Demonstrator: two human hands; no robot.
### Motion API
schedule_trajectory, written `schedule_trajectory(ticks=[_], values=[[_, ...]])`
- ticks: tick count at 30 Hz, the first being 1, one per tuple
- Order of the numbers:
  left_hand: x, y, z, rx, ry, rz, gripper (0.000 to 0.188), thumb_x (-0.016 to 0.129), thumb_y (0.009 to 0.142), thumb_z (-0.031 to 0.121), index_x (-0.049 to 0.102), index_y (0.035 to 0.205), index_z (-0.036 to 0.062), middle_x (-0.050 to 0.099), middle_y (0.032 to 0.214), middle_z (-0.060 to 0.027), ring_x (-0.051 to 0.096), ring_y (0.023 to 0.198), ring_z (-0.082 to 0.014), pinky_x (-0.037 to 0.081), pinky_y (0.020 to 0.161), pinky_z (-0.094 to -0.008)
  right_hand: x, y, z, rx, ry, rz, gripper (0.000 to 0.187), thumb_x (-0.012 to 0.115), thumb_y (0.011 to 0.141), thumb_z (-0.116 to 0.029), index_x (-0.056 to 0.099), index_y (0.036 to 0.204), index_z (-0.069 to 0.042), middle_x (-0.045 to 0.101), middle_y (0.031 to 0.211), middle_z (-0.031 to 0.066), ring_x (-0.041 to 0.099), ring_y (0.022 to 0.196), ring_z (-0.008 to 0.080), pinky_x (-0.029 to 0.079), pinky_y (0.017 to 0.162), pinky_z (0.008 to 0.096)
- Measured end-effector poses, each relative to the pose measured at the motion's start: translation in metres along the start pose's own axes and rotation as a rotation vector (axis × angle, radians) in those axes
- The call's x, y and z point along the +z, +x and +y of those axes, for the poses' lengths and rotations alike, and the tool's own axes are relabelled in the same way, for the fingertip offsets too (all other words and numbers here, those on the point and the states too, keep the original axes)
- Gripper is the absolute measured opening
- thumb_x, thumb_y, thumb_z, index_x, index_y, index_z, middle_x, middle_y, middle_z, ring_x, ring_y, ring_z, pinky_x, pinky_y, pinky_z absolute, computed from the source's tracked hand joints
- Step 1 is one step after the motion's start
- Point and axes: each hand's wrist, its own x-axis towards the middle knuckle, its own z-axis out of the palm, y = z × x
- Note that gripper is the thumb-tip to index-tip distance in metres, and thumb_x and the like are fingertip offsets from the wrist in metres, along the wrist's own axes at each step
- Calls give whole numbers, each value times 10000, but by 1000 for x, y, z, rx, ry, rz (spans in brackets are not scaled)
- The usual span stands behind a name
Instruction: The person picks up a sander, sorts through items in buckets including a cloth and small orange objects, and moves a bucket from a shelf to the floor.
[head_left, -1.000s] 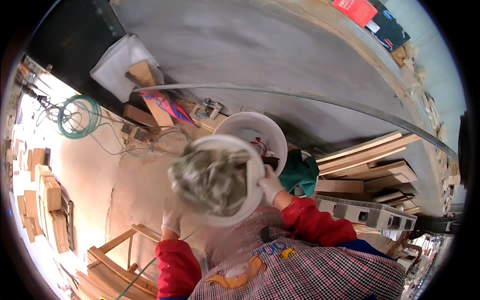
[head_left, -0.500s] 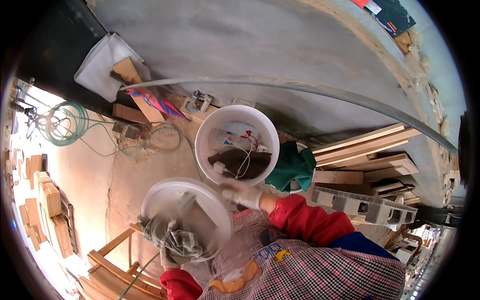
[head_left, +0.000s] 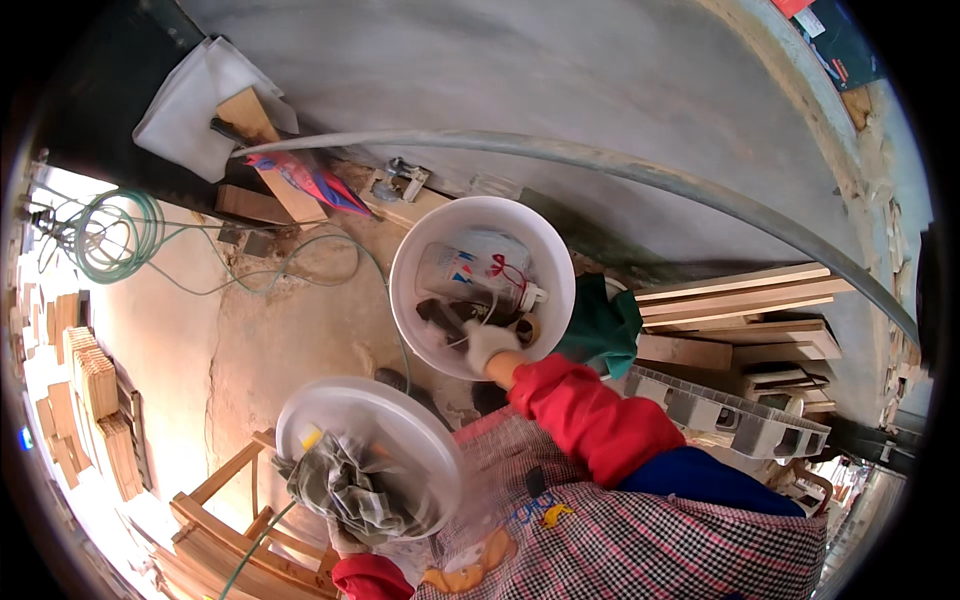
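A white bucket (head_left: 405,310) stands on the floor in front of me. My right hand (head_left: 492,348), in a pale glove, reaches over its near rim. Its fingers are curled at a blurred dark grey object (head_left: 446,320), and what they grip is partly hidden. Also in the bucket lie a clear plastic bottle or bag (head_left: 450,265) with a red tie, a brown roll (head_left: 528,327) and a white cord. My left hand (head_left: 345,540) holds the lower edge of a round white lid (head_left: 448,440). A crumpled grey-green plaid cloth (head_left: 360,490) lies against the lid, hiding most of the fingers.
A green cloth (head_left: 605,330) hangs over another container right of the bucket. Wooden boards (head_left: 740,290) lie farther right, above a grey plastic rack (head_left: 725,410). A thin green hose (head_left: 270,280) runs across the floor. A wooden frame (head_left: 220,510) stands lower left.
My right hand has moved from outside the near rim into the bucket, and the contents have shifted. The lid and plaid cloth in my left hand have dropped slightly lower.
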Motion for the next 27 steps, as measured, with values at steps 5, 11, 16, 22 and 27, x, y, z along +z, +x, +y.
schedule_trajectory(ticks=[5, 11, 16, 22, 27], values=[[30, 16, 2, -67, -10, -4, 433, 433, 925, 367, 520, 1239, 81, 558, 1223, -92, 529, 1109, -287, 418, 968, -455, 3, -3, -18, -139, 71, -49, 274, 464, 811, -149, 537, 1055, -50, 620, 973, 230, 592, 951, 382, 456, 821, 442], [26, 35, 11, -77, 100, -51, 473, 469, 907, 378, 488, 1275, 82, 534, 1256, -88, 502, 1145, -290, 393, 991, -459, 11, 3, 3, -184, 356, -63, 437, 526, 824, -294, 462, 1177, -44, 594, 1000, 274, 574, 968, 398, 443, 822, 429], [31, 38, 25, -57, 199, -146, 555, 500, 889, 416, 426, 1326, 82, 499, 1295, -81, 483, 1161, -289, 384, 996, -449, -70, -30, -10, -27, 269, 108, 406, 515, 840, -296, 458, 1158, -51, 582, 1000, 282, 580, 921, 394, 445, 785, 459], [73, 35, 18, -92, 150, -118, 504, 481, 903, 356, 449, 1298, 44, 546, 1232, -107, 527, 1109, -282, 407, 978, -423, -85, 63, 64, -58, 17, 521, 418, 462, 858, -333, 488, 1163, -48, 536, 1151, 209, 525, 1026, 364, 409, 895, 449], [68, 28, -3, -123, 149, 39, 468, 465, 906, 334, 488, 1257, 25, 567, 1196, -114, 546, 1076, -288, 432, 951, -414, -46, 156, 100, -11, -137, 457, 660, 468, 846, -372, 324, 1340, 41, 412, 1336, 231, 415, 1223, 360, 364, 992, 402]])
